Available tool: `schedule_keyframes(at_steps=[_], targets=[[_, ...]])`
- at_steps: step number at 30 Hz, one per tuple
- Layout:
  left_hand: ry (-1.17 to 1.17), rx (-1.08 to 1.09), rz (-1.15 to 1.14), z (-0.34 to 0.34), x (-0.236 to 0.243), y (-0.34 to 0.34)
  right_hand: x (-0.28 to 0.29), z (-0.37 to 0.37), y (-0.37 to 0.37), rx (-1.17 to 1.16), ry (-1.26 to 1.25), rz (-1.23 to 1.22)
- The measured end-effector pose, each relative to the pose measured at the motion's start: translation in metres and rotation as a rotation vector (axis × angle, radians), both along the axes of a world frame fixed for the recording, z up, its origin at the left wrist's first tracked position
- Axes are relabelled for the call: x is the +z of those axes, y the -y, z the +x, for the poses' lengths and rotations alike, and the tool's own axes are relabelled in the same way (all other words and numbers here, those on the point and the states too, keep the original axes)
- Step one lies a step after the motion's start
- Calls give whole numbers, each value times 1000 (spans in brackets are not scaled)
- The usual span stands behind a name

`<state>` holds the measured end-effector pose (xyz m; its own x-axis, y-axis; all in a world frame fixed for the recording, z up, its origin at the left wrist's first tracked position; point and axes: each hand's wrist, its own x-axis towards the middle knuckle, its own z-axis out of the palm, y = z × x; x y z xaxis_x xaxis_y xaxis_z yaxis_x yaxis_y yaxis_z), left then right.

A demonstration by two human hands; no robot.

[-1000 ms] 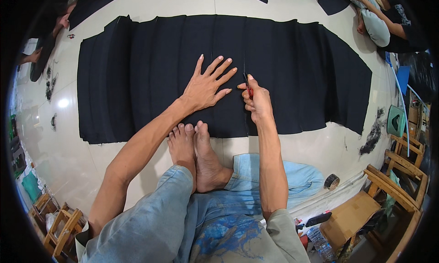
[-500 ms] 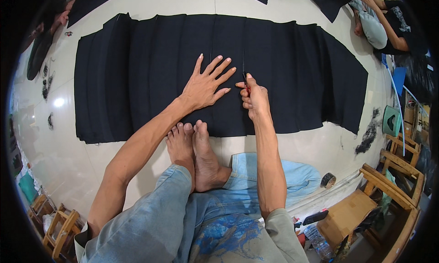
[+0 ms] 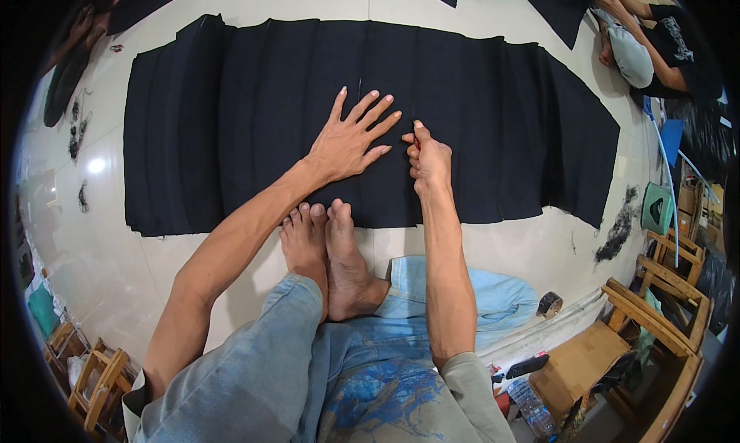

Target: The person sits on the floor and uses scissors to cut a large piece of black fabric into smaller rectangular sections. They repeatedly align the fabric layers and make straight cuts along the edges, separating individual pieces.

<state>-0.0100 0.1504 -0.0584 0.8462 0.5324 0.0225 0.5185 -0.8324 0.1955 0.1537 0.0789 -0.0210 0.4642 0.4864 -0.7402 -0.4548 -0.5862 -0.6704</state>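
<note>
A wide panel of black cloth (image 3: 270, 96) lies across the floor before me, with parallel seams or folds running from its far to its near edge. My left hand (image 3: 347, 141) rests palm down near its middle, fingers spread. Just right of it, my right hand (image 3: 430, 161) is closed around a small red-handled tool (image 3: 417, 143) with a dark tip. Most of the tool is hidden in the fingers, so its exact kind is unclear. The right hand is over the cloth beside one seam. My bare feet (image 3: 335, 258) are at the cloth's near edge.
People sit at the far left and far right; one person's arm (image 3: 647, 53) shows at right. More dark cloth (image 3: 551, 7) lies beyond. Thread scraps (image 3: 617, 231) litter the pale floor (image 3: 100, 235). A tape roll (image 3: 549, 304), cardboard (image 3: 578, 362) and wooden frames (image 3: 655, 316) stand right.
My right hand has shifted and turned slightly, and less of the tool's dark tip shows now. The left hand stays spread on the cloth. The whole view has shifted a little.
</note>
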Motion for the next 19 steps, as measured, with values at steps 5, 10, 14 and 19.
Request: schedule_keyframes(at_steps=[5,10,14,19], targets=[[13,-3,7,1,0,0,-4,0,-1,-14,33,3],[30,2,1,-4,-1,-1,4,-3,21,13,7,92],[49,10,22,-16,2,-5,8,15,61,-97,551,183],[10,13,78,-54,1,-21,7,70,79,353,1101,290]])
